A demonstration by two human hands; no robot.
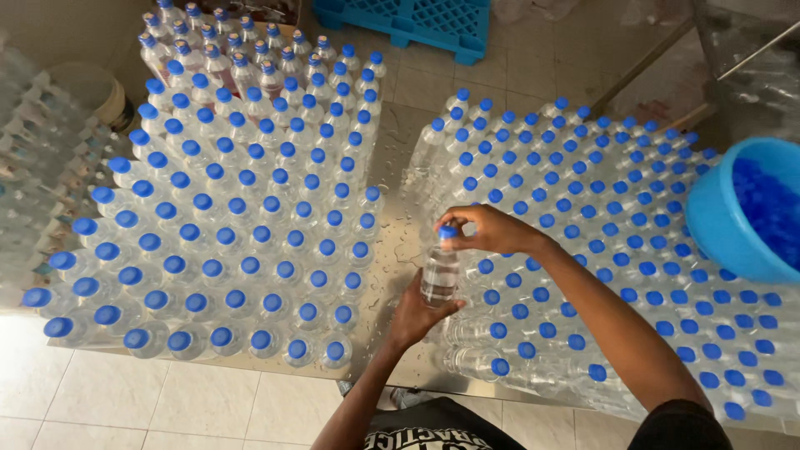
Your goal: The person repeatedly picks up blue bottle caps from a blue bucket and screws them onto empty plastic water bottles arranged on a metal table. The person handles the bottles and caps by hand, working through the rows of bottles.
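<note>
The left hand (414,315) wraps closed around the lower body of a clear water bottle (439,275), held upright above the wet metal table (398,167), between the left and right blocks of capped bottles. The right hand (492,228) pinches its blue cap (447,232) with curled fingertips. Filled, the bottle likely feels fairly heavy, thin-walled and slippery when wet; the firm cap and lower body offer the surest hold.

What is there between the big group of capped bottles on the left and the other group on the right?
In the head view, a bare wet strip of metal table separates both groups. Nearer, the left hand holds one clear bottle there, right hand on its blue cap.
</note>
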